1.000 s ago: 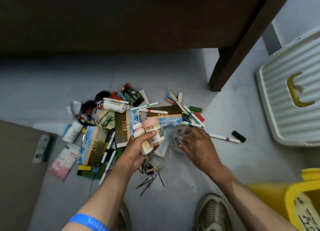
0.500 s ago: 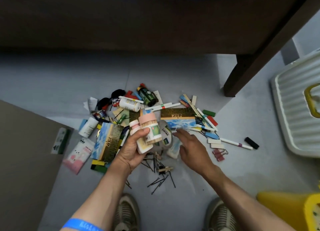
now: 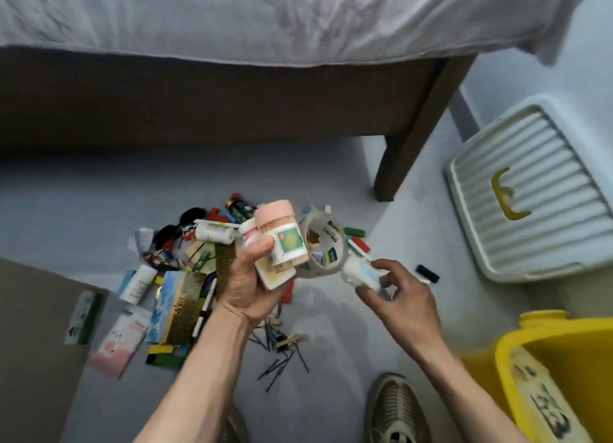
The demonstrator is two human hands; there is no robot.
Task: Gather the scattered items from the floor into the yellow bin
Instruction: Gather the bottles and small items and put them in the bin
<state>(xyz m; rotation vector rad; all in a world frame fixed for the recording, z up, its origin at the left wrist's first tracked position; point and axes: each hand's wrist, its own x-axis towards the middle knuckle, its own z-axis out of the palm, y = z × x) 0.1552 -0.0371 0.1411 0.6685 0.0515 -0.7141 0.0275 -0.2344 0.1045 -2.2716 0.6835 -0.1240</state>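
My left hand (image 3: 247, 281) grips a pink-capped toothpick jar (image 3: 282, 237) together with a small pink-and-white bottle (image 3: 249, 232). My right hand (image 3: 403, 291) has lifted a clear tape roll (image 3: 323, 243) and a small white bottle (image 3: 361, 273) off the floor. Both hands hover above the pile of scattered items (image 3: 185, 276): markers, paint boxes, bottles, hairpins. The yellow bin (image 3: 560, 353) stands at the lower right, with something printed inside it.
A white ribbed lid with a yellow handle (image 3: 527, 190) lies at the right. A wooden bed leg (image 3: 398, 164) and bed frame stand behind the pile. Black hairpins (image 3: 282, 359) lie near my shoes (image 3: 394, 409). A brown board (image 3: 30, 343) covers the floor at left.
My right hand has picked the tape roll and white bottle off the floor and raised them beside the left hand's jars. The camera tilted up, showing the bed and the bin.
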